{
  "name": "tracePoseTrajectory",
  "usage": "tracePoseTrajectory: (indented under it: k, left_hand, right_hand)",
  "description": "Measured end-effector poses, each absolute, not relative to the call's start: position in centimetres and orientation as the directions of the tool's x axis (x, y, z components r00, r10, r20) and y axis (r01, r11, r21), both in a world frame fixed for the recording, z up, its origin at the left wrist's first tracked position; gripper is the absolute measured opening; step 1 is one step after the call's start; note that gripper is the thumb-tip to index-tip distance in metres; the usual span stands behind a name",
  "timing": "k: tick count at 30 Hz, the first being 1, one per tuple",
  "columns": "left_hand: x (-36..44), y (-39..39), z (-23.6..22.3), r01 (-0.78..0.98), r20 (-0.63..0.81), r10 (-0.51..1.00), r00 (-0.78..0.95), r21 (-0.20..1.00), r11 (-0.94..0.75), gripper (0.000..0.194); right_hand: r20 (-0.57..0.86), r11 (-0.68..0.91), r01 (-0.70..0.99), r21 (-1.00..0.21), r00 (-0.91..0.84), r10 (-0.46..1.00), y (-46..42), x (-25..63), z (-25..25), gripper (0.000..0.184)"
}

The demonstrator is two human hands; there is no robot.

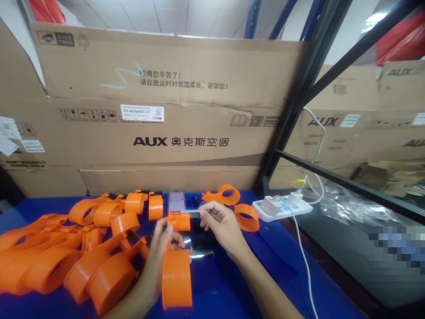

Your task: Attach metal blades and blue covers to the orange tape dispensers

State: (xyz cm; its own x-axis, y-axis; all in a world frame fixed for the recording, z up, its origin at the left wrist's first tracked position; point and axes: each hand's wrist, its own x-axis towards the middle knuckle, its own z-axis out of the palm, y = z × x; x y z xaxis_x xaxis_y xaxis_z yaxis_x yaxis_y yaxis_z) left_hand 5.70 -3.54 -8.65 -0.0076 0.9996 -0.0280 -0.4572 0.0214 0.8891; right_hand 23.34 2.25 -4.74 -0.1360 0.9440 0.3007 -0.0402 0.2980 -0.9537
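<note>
My left hand (pixel 160 243) is closed around an orange plastic piece (pixel 177 277), with a wide ring at its lower end and a narrower block at its top. My right hand (pixel 221 226) pinches a thin grey strip (pixel 193 213) between thumb and fingers. One end of the strip meets the top of the orange piece; whether it sits inside cannot be made out. Below and between my hands lie shiny metal parts (pixel 201 254), partly hidden. Just beyond my right hand are two loose orange rings, one of them a ring (pixel 246 217) lying on the blue surface.
Many similar orange pieces (pixel 113 279) are heaped at the left. A white power strip (pixel 282 207) with plugs and a cable lies to the right, beside a black metal frame post (pixel 288 115). A large cardboard panel (pixel 179 155) stands behind the blue table (pixel 219 305).
</note>
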Motion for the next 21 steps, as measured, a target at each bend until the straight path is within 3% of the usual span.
tracePoseTrajectory:
  k: [8,15,21]
  left_hand:
    - [6.0,-4.7,-7.8,-0.52,-0.042,0.999,-0.023,0.854,0.024,0.053]
    - [6.1,-4.5,-8.2,-0.512,-0.013,1.0,0.018,0.859,0.021,0.047]
    - [5.4,-3.3,-9.1,-0.449,0.008,0.988,0.153,0.891,0.063,0.059]
  right_hand:
    - [0.132,0.081,-0.195,-0.977,-0.263,0.956,3.1,23.7,-4.9,0.041]
    - [0.088,0.016,-0.201,-0.979,-0.353,0.932,2.2,23.5,-4.5,0.035]
    - [0.078,0.007,-0.193,-0.981,-0.359,0.93,1.3,23.1,-4.2,0.034]
